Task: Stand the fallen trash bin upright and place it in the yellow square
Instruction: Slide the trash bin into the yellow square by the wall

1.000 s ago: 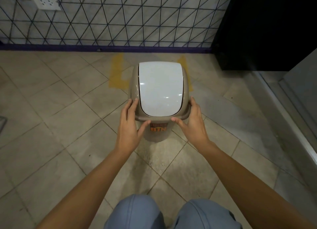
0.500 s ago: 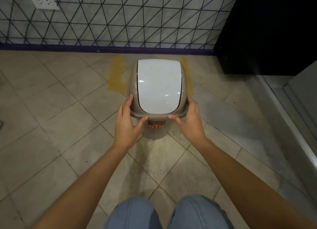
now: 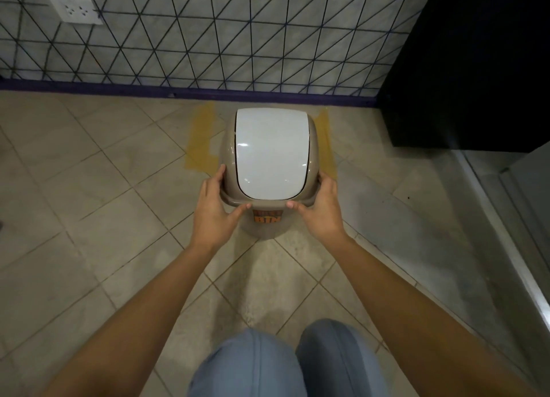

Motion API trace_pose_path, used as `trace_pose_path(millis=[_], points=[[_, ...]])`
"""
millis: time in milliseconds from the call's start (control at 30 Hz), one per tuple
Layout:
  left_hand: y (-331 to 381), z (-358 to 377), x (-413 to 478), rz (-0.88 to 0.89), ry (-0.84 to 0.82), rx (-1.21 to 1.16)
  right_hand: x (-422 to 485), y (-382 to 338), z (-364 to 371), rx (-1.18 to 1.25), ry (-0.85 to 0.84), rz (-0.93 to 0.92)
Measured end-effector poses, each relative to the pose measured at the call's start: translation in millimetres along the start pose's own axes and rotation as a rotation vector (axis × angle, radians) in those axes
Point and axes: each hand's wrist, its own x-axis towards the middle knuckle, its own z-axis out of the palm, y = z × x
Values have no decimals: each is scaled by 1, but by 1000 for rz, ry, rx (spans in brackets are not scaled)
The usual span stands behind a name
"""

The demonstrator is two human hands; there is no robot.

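Observation:
A beige trash bin (image 3: 269,224) with a white swing lid and an orange label stands upright in front of my knees. My left hand (image 3: 212,209) grips the left side of its rim, thumb along the front edge. My right hand (image 3: 321,207) grips the right side the same way. The yellow square (image 3: 202,140) is painted on the floor tiles by the wall. Its left and right strips show on either side of the bin, whose top hides the rest. Whether the base touches the floor I cannot tell.
A tiled wall (image 3: 208,39) with a purple skirting and a white socket (image 3: 76,9) runs just behind the square. A black cabinet (image 3: 476,69) stands at the right, with a metal threshold (image 3: 506,248) along the floor below it. My knees (image 3: 285,364) are at the bottom.
Both hands have carried the upright bin forward towards the wall, so it now sits between the two yellow strips. The grip on the rim is unchanged.

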Motion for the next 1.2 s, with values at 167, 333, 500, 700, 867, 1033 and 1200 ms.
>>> trace_pose_path(millis=[167,333,500,700,867,1033,1200], points=[[-3,4,28,-12,-12,-11,25,-4,2,25,-1,26],[-10,6,59,-44,-68,-78,53,-4,0,67,-16,119],[-11,9,84,-126,-173,-267,77,-4,0,172,-83,150],[-11,10,106,-163,-221,-349,98,-4,3,186,-100,172],[-11,13,119,-149,-202,-391,112,-9,8,188,-94,149],[-14,17,133,-129,-169,-393,122,-15,12,165,-77,143],[-21,20,145,-141,-168,-408,136,-18,14,154,-78,173]])
